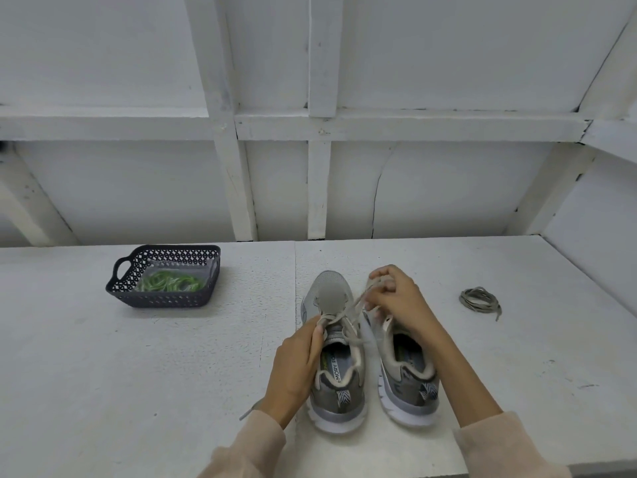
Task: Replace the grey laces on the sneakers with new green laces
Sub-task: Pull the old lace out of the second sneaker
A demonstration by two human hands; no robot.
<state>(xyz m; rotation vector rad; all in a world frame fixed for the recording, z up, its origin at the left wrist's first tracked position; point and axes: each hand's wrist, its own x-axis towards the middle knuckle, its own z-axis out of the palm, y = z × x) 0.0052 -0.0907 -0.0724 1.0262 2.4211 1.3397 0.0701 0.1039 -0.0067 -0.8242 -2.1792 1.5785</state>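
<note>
Beside the left hand (pixel 296 367) gripping the sneaker (pixel 329 291), the right hand (pixel 396 294) pinches its grey lace (pixel 351 307)

Grey sneakers (pixel 365 357), white soles, zigzag black-white heel tabs. Grey lace coil (pixel 479 300). Green laces (pixel 169 281) in dark lattice-pattern basket (pixel 162 298). White speckled surface (pixel 138 357). Beige sleeves (pixel 255 443).

We curl left hand (pixel 296 363) round side of left sneaker (pixel 331 291); right hand (pixel 396 294) further forward, raised, pinching grey lace (pixel 354 304).

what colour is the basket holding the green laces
Dark blue-black, with a lattice-pattern wall. The basket shows best in the head view.
</note>
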